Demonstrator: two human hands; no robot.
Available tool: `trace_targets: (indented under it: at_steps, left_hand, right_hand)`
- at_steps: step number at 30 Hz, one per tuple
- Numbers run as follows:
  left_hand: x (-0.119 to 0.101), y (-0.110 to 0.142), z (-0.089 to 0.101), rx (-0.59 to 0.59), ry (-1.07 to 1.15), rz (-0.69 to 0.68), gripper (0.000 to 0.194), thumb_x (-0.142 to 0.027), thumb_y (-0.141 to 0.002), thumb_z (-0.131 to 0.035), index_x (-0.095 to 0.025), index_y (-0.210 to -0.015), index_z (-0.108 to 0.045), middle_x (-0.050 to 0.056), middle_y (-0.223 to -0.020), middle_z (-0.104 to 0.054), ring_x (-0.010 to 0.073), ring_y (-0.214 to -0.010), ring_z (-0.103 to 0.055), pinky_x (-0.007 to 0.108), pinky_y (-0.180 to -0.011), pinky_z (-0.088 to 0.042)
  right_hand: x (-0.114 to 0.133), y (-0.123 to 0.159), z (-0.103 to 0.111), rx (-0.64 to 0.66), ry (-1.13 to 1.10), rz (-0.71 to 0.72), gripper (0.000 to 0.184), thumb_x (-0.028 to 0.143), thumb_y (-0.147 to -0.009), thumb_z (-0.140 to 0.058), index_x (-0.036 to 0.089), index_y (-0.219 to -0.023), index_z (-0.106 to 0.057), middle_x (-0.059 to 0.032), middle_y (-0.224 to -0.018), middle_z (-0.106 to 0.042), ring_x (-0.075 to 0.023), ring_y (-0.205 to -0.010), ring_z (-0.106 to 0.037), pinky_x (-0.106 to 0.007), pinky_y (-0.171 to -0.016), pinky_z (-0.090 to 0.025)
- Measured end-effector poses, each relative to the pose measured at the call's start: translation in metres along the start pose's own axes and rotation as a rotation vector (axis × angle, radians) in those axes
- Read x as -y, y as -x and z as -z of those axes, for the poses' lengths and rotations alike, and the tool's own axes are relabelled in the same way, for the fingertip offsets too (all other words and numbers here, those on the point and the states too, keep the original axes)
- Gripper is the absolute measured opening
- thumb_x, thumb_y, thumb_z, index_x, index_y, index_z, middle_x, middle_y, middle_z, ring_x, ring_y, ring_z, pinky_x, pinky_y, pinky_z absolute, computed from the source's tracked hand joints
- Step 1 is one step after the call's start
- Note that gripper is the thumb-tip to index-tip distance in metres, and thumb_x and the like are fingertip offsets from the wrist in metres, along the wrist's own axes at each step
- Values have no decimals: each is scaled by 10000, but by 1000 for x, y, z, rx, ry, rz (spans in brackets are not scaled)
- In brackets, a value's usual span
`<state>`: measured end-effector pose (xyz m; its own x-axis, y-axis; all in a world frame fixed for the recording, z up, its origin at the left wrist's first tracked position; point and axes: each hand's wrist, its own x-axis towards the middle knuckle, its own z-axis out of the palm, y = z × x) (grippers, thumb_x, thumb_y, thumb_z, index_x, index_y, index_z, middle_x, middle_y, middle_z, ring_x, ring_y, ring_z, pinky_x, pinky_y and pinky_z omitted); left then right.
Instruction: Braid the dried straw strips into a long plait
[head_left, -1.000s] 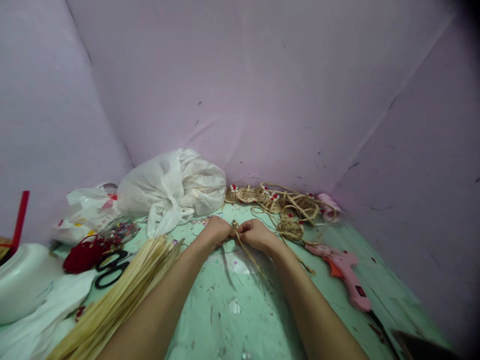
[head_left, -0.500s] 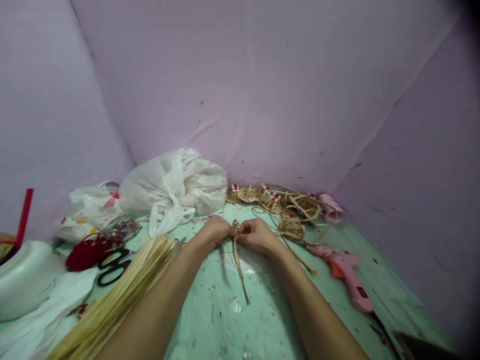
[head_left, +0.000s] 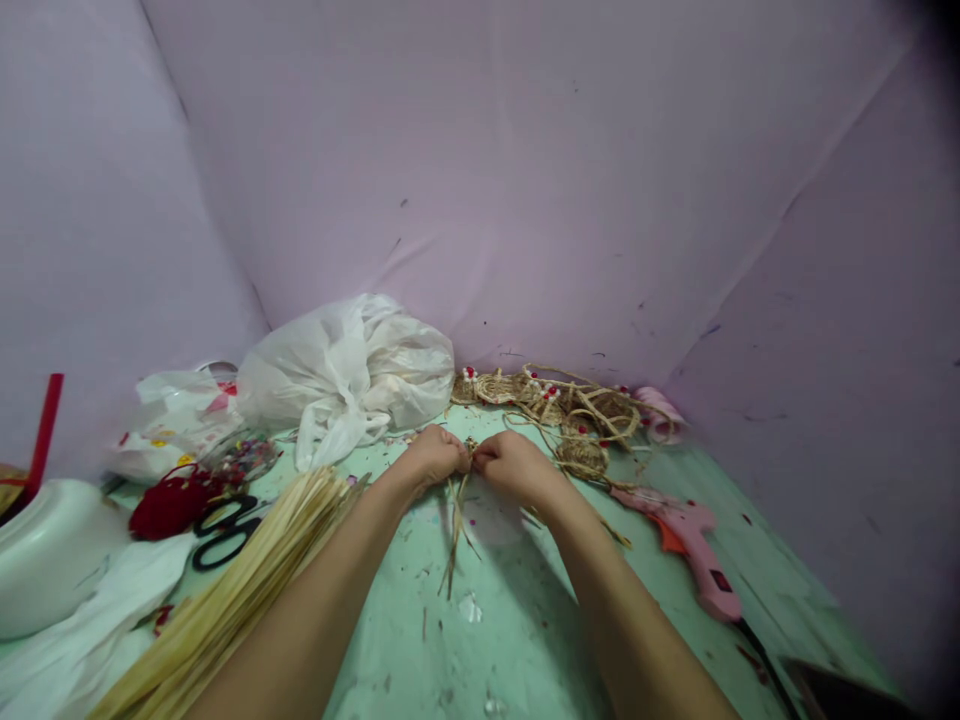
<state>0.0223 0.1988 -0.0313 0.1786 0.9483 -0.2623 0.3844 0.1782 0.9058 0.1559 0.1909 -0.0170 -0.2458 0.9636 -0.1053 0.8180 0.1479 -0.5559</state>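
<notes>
My left hand (head_left: 439,455) and my right hand (head_left: 511,464) meet over the middle of the table, fingertips almost touching. Both are closed in a pinch on thin dry straw strips (head_left: 454,540), whose loose ends hang down toward me below the left fingers. A small knotted or braided bit shows between the fingertips; its exact form is hidden. Left of my left forearm lies a thick bundle of pale straw strips (head_left: 247,590).
A knotted white plastic bag (head_left: 352,370) stands at the back. Jute rope pieces with red beads (head_left: 551,395) and a pink thread spool (head_left: 661,415) lie at back right, a pink glue gun (head_left: 701,545) nearer. Black-handled scissors (head_left: 225,535), red yarn (head_left: 171,503) and a white pot (head_left: 56,555) are left.
The hanging strip ends have swung left and spread into several strands. My right hand has turned slightly and risen a little, while both hands keep their pinch.
</notes>
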Motion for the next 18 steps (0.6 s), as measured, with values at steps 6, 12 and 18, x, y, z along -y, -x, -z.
trace_targets:
  at_steps: [6, 12, 18]
  left_hand:
    - [-4, 1, 0, -42, -97, 8, 74, -68, -470, -510, -118, -466, -565, -59, -355, -379, 50, -375, -283, 189, -393, -220]
    - [-9, 3, 8, -29, -280, 34, 35, -114, -484, -544, -120, -492, -578, -45, -370, -407, 67, -383, -331, 196, -387, -244]
    - [-23, 18, 8, -59, -431, 84, 50, -176, -526, -561, -129, -510, -554, 0, -438, -476, 96, -416, -408, 207, -417, -290]
  right_hand:
    - [4, -5, -18, 37, -447, -326, 77, 162, -632, -500, 137, -569, -537, 44, -347, -379, -61, -319, -320, -204, -361, -207]
    - [0, -1, -14, 66, -717, -391, 183, 161, -607, -520, 163, -445, -435, 80, -262, -242, -40, -253, -180, -208, -303, -107]
    - [2, 0, -17, 88, -830, -391, 163, 113, -595, -502, 154, -443, -462, 81, -262, -249, -32, -260, -150, -204, -304, -82]
